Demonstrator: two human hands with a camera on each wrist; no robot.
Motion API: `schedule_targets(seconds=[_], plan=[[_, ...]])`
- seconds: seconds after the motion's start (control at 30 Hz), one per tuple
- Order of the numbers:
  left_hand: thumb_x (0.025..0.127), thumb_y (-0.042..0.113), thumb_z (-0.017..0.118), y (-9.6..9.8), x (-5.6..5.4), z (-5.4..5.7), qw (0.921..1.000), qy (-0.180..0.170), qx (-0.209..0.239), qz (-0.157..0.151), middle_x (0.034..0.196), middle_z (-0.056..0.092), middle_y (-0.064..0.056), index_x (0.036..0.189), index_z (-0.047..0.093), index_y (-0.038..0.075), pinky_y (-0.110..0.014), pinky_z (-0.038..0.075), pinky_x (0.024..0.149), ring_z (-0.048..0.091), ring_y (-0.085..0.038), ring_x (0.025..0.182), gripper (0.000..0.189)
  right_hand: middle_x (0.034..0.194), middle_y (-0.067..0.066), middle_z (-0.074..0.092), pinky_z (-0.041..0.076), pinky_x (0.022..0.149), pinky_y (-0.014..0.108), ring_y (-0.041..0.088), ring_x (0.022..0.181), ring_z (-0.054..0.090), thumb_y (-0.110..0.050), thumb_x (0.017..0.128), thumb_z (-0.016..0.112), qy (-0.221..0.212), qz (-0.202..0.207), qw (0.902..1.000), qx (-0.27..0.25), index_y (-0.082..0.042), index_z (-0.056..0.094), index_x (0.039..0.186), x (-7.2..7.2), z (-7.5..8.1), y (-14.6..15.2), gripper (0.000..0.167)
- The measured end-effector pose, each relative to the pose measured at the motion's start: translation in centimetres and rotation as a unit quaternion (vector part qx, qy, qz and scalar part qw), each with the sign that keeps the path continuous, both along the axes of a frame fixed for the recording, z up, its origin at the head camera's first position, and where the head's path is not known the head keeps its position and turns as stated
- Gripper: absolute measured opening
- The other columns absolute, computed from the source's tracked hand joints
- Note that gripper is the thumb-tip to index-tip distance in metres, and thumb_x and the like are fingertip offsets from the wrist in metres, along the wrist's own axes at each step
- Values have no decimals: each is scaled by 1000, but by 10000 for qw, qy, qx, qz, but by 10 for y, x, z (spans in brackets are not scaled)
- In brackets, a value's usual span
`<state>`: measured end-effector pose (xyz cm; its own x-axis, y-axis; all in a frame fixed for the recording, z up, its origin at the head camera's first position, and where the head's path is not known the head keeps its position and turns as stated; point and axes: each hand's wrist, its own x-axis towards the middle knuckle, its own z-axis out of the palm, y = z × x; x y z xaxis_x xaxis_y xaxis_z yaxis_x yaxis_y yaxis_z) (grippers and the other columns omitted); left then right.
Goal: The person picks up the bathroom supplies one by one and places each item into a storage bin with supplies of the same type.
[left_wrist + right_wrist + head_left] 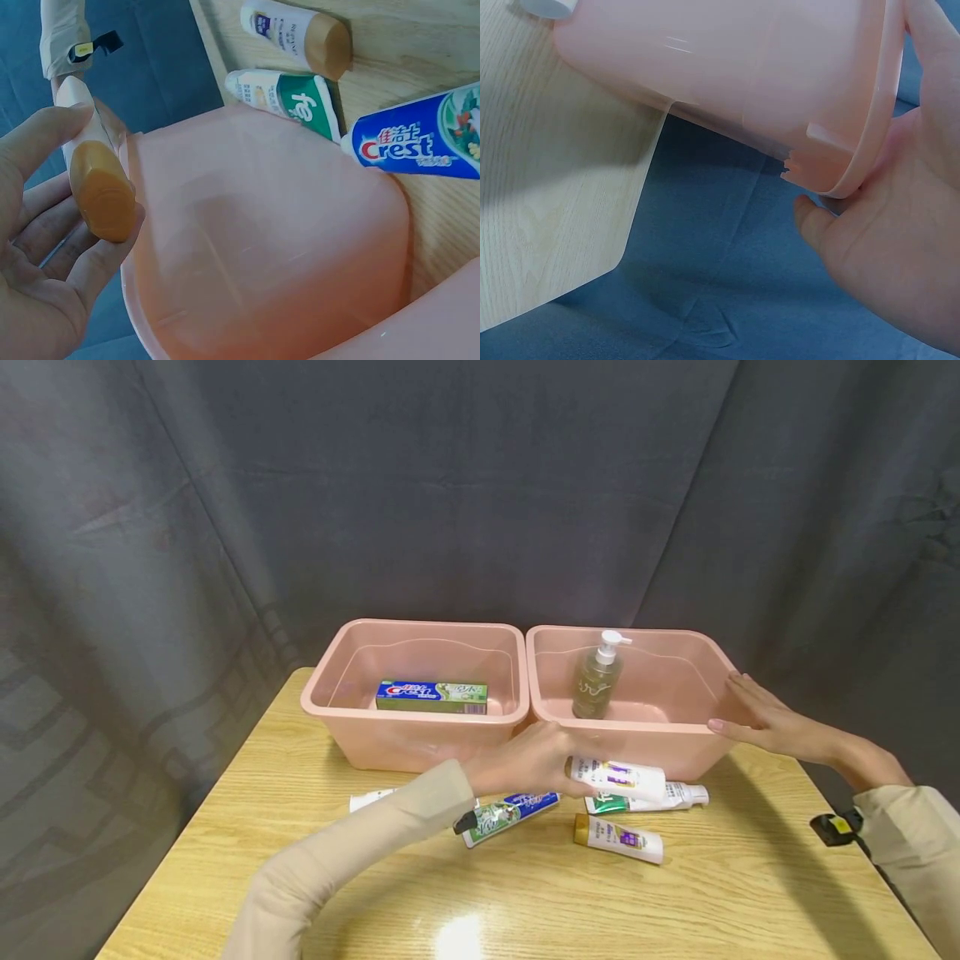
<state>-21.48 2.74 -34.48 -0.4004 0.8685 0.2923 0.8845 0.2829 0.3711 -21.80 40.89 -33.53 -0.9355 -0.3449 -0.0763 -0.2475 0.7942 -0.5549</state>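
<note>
The pump bottle (594, 688) obstructs the right bin (686, 750), leaving room rightward.

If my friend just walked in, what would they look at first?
Probably the big pink tubs side by side on the table: the left tub has a blue-and-green Crest box inside, and the right tub has a pump bottle. Next, maybe the left hand, holding a white bottle with a gold cap in front of the right tub, whose right-hand end the right hand touches.
</note>
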Motion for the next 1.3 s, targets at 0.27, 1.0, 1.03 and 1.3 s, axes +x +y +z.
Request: schedule_targets(seconds=[0.27,1.0,1.03,1.3], plan=[[82,26,83,1,-4,10,9999,61,126,-66,115,71,-6,125,68,5,-11,40,54,52,1,59,51,160,18,-25,0,94,84,46,142,-25,-35,97,58,-40,-38,10000,17,-15,-16,157,0,0,0,97],[82,23,83,4,-16,27,9988,-89,400,281,120,69,-8,124,68,3,-11,45,59,61,-3,69,49,160,19,-24,-2,94,84,47,142,-24,-36,96,57,-38,-24,10000,12,-14,-15,157,0,0,-1,97],[82,23,83,5,-16,28,9986,-139,390,336,120,69,-8,124,68,4,-10,46,61,62,-2,74,49,160,19,-24,-2,94,84,47,142,-24,-36,96,57,-39,-21,10000,6,-14,-15,157,0,0,-1,97],[82,20,83,3,-20,32,9962,-348,584,545,121,69,-5,124,70,6,-12,45,59,59,-3,71,46,160,19,-24,-2,94,84,47,142,-24,-36,96,57,-35,-58,10000,54,-14,-16,157,0,0,-1,98]])
